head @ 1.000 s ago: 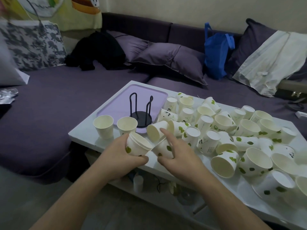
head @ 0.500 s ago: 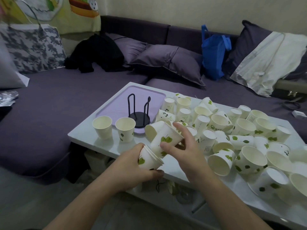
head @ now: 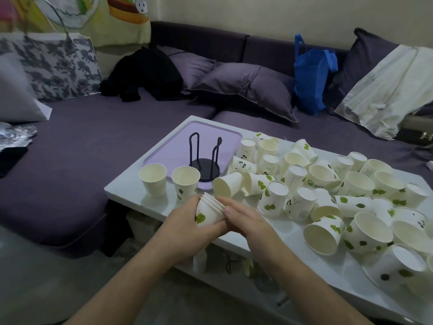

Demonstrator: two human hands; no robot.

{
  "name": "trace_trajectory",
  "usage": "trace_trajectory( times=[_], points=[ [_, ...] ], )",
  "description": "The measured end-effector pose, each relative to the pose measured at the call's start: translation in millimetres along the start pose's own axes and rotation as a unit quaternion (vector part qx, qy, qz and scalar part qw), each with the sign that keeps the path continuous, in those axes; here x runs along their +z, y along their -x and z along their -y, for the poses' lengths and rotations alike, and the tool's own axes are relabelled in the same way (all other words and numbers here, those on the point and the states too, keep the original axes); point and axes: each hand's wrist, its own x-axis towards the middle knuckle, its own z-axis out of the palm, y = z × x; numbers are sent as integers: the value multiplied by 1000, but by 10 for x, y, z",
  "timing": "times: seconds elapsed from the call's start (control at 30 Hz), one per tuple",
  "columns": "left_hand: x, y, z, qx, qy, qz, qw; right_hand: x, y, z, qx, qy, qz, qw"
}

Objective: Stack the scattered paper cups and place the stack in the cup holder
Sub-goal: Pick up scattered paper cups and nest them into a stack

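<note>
paper stack [head: 208, 211]: head view, nested cups tilted over the table [head: 126, 191] edge, so rims seat
left hand [head: 187, 221]: curled round stack, bracing it
right hand [head: 243, 219]: fingers flat, pressing rims home
cup holder [head: 205, 158]: empty, near behind
loose cups [head: 325, 195]: scattered right

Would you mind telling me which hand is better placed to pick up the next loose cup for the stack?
Probably the right hand. The left hand grips the nested stack, while the right only rests against its rims, and the lying cup and the main scatter are on its side.
</note>
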Motion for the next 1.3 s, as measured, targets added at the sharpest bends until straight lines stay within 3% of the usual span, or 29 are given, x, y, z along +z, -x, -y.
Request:
trace_trajectory(
  times=[0.2, 0.33, 0.4, 0.47, 0.63, 0.83, 0.97, 1.1, 1.3],
  points=[
    [-173, -26, 93, -15, -13, -16, 1000, 147, -131, 56, -3, 77, 69, 995],
    [-380, -67, 203, -29, -23, -48, 998, 316, -283, 216, -68, 154, -9, 986],
    [-508, -99, 297, -52, -42, -60, 996, 397, -426, 280, -94, 286, -63, 952],
    [-610, -134, 389, -75, -46, -66, 994, 483, -591, 299, -103, 395, -65, 911],
    [-695, -181, 485, -90, -33, -72, 993, 631, -905, 180, -89, 503, -60, 858],
    [-741, -254, 493, -78, -36, -57, 995, 541, -922, 122, -148, 454, -120, 871],
    [-748, -270, 463, -71, -63, -29, 995, 420, -814, 277, -138, 261, -136, 946],
    [-652, -250, 398, -65, -83, -16, 994, 413, -694, 331, -101, 101, -109, 984],
    [-601, -178, 266, -24, -39, -32, 998, 515, -566, 236, -71, 105, 11, 992]
  ],
)
